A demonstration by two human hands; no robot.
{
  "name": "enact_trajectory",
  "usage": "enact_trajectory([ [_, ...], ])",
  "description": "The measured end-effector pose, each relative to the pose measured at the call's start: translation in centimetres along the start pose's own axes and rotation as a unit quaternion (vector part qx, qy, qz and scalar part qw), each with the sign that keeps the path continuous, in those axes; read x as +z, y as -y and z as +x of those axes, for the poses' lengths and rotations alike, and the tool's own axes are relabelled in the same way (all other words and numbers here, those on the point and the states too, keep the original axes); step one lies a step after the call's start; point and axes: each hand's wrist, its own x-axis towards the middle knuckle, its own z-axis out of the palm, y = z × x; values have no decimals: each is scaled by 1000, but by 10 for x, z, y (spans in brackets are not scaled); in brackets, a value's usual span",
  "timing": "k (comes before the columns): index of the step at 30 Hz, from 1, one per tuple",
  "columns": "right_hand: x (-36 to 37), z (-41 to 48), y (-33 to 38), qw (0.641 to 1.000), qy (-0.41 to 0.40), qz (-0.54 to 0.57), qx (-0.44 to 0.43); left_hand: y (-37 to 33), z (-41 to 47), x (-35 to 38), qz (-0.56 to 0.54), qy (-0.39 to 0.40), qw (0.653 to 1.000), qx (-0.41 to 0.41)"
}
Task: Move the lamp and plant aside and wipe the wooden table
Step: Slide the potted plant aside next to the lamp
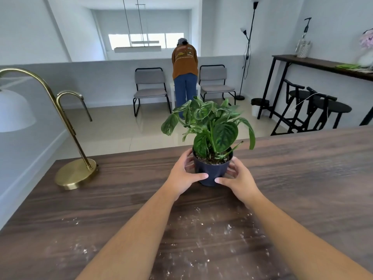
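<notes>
Dark wooden surface (302, 178) filled the lower frame, dusted with white specks (228, 227) near the bottom. At centre stood a dark pot (210, 170) of soil and green leaves — the plant (214, 128). Both hands cupped it — left hand (181, 174), right hand (240, 182). The brass lamp (74, 172) stood at left.

lamp shade (14, 112): cut off by left edge
pot (210, 170): sides hidden behind both hands — base contact unclear
shelf flowers (366, 40): blurred, cut off — right edge
</notes>
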Motion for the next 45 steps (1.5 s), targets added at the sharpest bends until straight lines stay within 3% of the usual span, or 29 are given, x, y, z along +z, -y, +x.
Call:
enact_trajectory([
  [13, 141, 33, 46, 994, 104, 11, -35, -1, -28, -140, -15, -99, 995, -7],
  [22, 230, 54, 53, 988, 152, 5, -10, 23, -37, -221, -20, -149, 989, -12],
  [37, 246, 55, 55, 990, 138, -6, -27, 42, -31, -234, -36, -157, 987, -3],
  [45, 229, 11, 79, 999, 52, -1, -10, 18, -86, -245, 90, -191, 976, -44],
])
